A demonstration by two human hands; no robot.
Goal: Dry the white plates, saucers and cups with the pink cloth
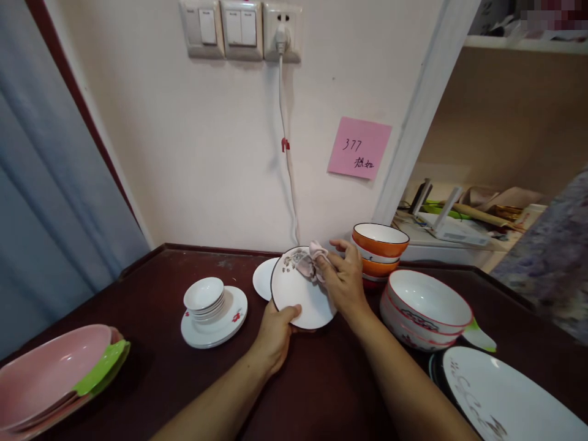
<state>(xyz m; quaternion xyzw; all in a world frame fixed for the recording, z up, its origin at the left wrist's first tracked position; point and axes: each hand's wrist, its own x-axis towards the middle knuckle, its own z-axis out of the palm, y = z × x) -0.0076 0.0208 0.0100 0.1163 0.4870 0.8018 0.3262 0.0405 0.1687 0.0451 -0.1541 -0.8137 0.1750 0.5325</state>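
Nearest, at lower right, a large white plate (519, 398) carries brown script-like marks that I cannot read, and at lower left sit stacked pink dishes (50, 373) with green leaf-shaped ends. On the dark red table (151, 367), the left hand (274, 337) grips a dark-rimmed patterned plate (298, 301) by its near edge, thumb pressed on the upper face and the other fingers mostly hidden beneath. The plate is tilted up off the table between the two hands. The right hand (342, 275) has its thumb and fingers bunched around a pale pink cloth (316, 258), pressed to the plate's upper right over the printed grey-brown flowers, with a finger or two lifted loosely away. Left of them, small white bowls (204, 295) are stacked on red-flowered plates (233, 324); right of them stand red-rimmed bowls (429, 306). Just behind the held plate lies a white plate (263, 279), and orange bowls (381, 240) are stacked beyond the right hand. On the wall, a pink note (359, 147) reads "377" above two handwritten Chinese characters, apparently "想如"; the print on the switches (242, 27) is too small to read.
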